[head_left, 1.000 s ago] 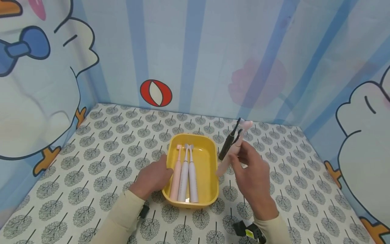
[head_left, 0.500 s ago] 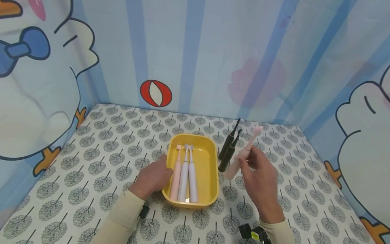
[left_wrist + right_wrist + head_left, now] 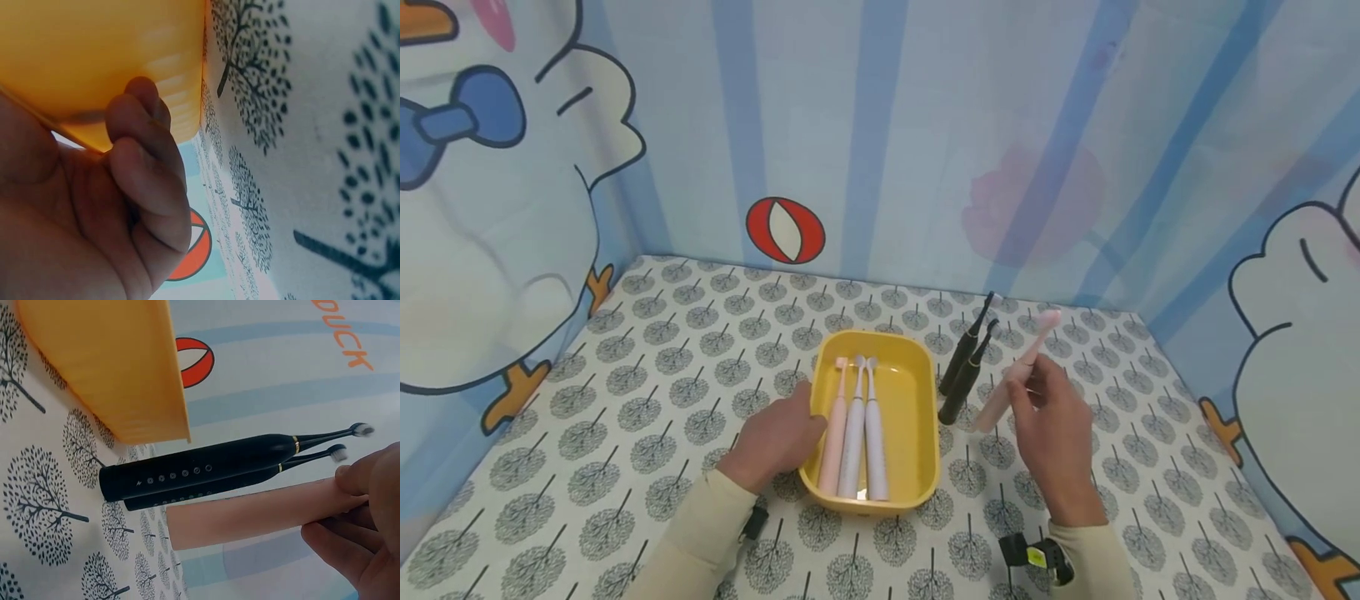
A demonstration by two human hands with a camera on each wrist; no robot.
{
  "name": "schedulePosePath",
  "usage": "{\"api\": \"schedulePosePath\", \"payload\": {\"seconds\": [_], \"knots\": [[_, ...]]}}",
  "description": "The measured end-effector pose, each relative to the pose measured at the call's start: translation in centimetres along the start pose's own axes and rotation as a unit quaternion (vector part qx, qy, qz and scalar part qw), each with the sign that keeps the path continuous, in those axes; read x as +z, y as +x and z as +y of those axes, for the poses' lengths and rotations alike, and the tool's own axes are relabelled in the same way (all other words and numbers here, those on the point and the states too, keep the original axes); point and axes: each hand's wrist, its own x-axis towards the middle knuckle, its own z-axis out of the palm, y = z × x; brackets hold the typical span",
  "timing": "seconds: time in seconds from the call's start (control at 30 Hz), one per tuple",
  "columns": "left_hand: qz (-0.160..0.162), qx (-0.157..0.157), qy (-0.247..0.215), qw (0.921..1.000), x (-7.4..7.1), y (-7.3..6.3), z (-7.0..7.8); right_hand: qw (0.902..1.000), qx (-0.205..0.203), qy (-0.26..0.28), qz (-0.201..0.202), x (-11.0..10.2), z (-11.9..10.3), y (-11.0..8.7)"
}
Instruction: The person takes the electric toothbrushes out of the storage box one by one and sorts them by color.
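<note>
My left hand [image 3: 780,431] grips the left rim of a yellow plastic tray [image 3: 912,433], thumb over the rim and fingers bent against the outer wall in the left wrist view. Inside lie a pink electric toothbrush [image 3: 832,442] and two pale lilac ones [image 3: 852,442], side by side with heads pointing away. My right hand [image 3: 1056,433] pinches another pink electric toothbrush [image 3: 250,515] near its neck, head up, its base close over the cloth. Between it and the tray, two black electric toothbrushes [image 3: 200,465] stand upright on their bases, one behind the other.
A white cloth [image 3: 647,450] printed with grey trees covers the table. Behind it hangs a blue striped backdrop [image 3: 910,150] with cartoon ducks, and more of it rises at both sides.
My right hand has moved rightward with the pink toothbrush, away from the tray and black toothbrushes, uncovering the nearer black one. The left hand and tray stay in place.
</note>
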Motion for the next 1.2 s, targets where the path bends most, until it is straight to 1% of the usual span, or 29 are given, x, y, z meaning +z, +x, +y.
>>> {"api": "schedulePosePath", "payload": {"seconds": [0.13,0.2,0.37,0.57,0.9,1.2], "knots": [[-0.002,-0.005,0.002,1.0000,0.0,0.1,0.0,0.9999,0.013,-0.010,0.004,0.6,0.7,0.5],[-0.003,-0.007,0.003,1.0000,0.0,0.1,0.0,0.9998,0.018,-0.002,0.000,1.0,1.0,0.8],[-0.005,-0.010,0.003,0.9999,-0.1,-0.1,0.0,0.9989,0.032,0.024,-0.024,2.0,1.8,1.5],[-0.003,-0.010,0.000,0.9999,-0.1,-0.2,0.1,0.9981,0.038,0.024,-0.042,3.6,2.8,2.3],[-0.002,-0.009,-0.001,1.0000,0.2,0.0,0.0,0.9972,0.062,0.021,-0.035,5.0,3.5,3.2],[0.006,-0.007,-0.001,1.0000,0.2,0.1,-0.1,0.9961,0.067,0.035,-0.046,5.9,3.6,3.8]]}}
